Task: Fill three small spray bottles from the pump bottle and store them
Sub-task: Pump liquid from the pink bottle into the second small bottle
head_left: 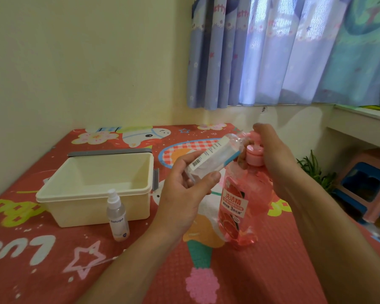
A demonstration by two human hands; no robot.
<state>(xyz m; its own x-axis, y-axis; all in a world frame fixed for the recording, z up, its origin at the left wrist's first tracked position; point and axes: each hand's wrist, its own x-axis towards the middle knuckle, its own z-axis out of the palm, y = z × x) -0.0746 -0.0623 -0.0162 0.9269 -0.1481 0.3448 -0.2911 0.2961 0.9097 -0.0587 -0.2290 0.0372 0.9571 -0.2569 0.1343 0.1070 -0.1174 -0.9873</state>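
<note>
- The left hand [184,189] is closed round a small clear plastic spray bottle with a white and blue label [215,156]. Thumb and fingers pinch its lower body, and it is tipped so that its neck points at the spout of the tall pink translucent plastic pump bottle [239,207].
- The right hand [274,154] sits over the pump bottle's round pink pump head [253,152], fingers curled down around it, placed to press.
- The small bottle looks light, thin-walled and smooth, so a hard squeeze would likely dent it. The labelled middle probably gives the best grip, especially if soap makes the plastic slippery.
- The pump bottle looks nearly full, so it is probably heavy and steady on its base. Pressing straight down on the head should keep it from tipping.
- A second small clear spray bottle with a white sprayer top [117,216] stands upright well to the left of the pump bottle.
- Just behind that bottle, also left of the pump bottle, is the cream rectangular plastic storage bin [92,209], which is open.
- No third small bottle is in view.
- Everything rests on the red cartoon-printed table cover [272,270].
</note>
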